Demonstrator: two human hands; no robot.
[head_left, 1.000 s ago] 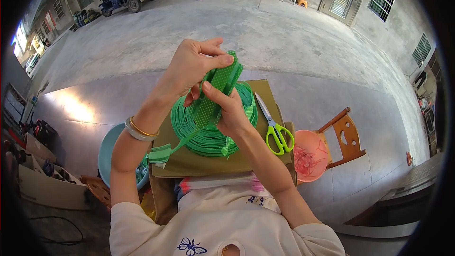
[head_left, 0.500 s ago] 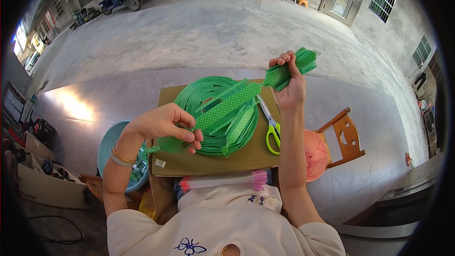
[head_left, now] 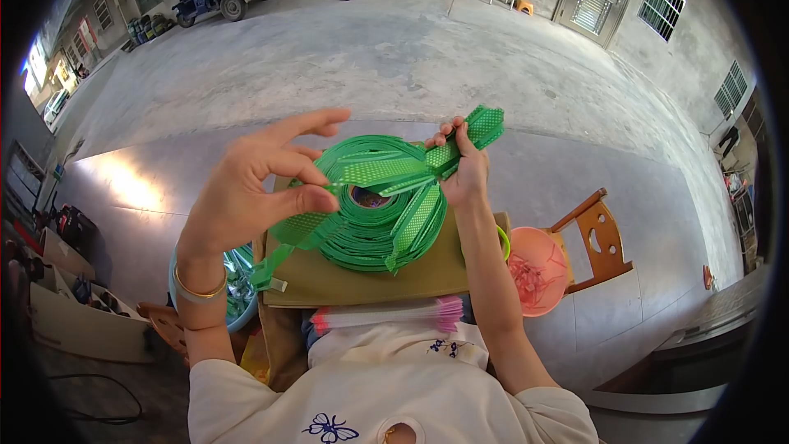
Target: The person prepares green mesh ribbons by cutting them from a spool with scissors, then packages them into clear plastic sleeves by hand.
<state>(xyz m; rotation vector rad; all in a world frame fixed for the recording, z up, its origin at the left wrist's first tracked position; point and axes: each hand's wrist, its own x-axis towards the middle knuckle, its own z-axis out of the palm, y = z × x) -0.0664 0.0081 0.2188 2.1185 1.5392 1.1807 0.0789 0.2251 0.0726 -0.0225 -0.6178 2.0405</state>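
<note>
A large coil of green dotted ribbon lies flat on a brown board in front of me. Above it, my right hand is closed around a folded bunch of the ribbon, its pleated end sticking up past the fingers. My left hand pinches the strip between thumb and forefinger, its other fingers raised and apart. Between the hands a dotted stretch of ribbon runs over the coil; more hangs below my left hand. The scissors' lime-green handle shows beside my right forearm, which hides the rest.
On my lap rests a bundle of clear plastic sleeves with pink ends. To the left is a blue basin with shiny pieces inside. A pink bowl holding pink strips stands at right by a wooden chair.
My right hand has come left and down with the bunched ribbon. My left hand has risen, its outer fingers spreading while thumb and forefinger pinch the strip. My right forearm now covers most of the scissors.
</note>
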